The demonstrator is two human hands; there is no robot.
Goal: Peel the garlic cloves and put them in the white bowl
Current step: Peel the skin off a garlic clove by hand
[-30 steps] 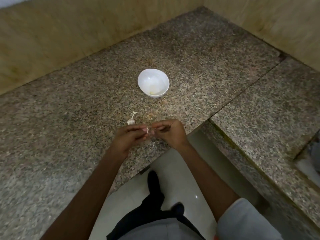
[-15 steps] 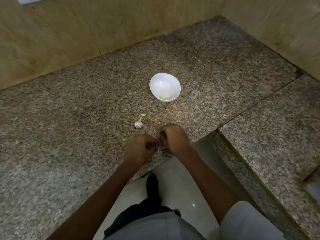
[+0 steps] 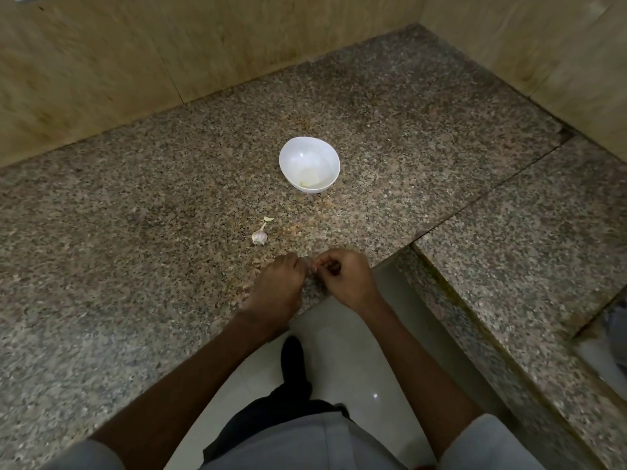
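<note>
Garlic clove hidden now: your left hand point(image 3: 278, 283) and right hand point(image 3: 342, 278) have closed together below the white bowl point(image 3: 309, 164); grip contents indiscernible, peeling likely unfinished.

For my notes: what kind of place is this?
Probably a home kitchen corner: a speckled granite counter against tiled walls, with a white bowl and garlic on it.

1. No text, label, brand, number or sign can be read anywhere in the view.
2. The white bowl point(image 3: 309, 164) is plain, with no print or marking on it.
3. The speckled surface point(image 3: 135, 215) and the tan wall panels point(image 3: 101, 62) behind it carry no lettering.
</note>
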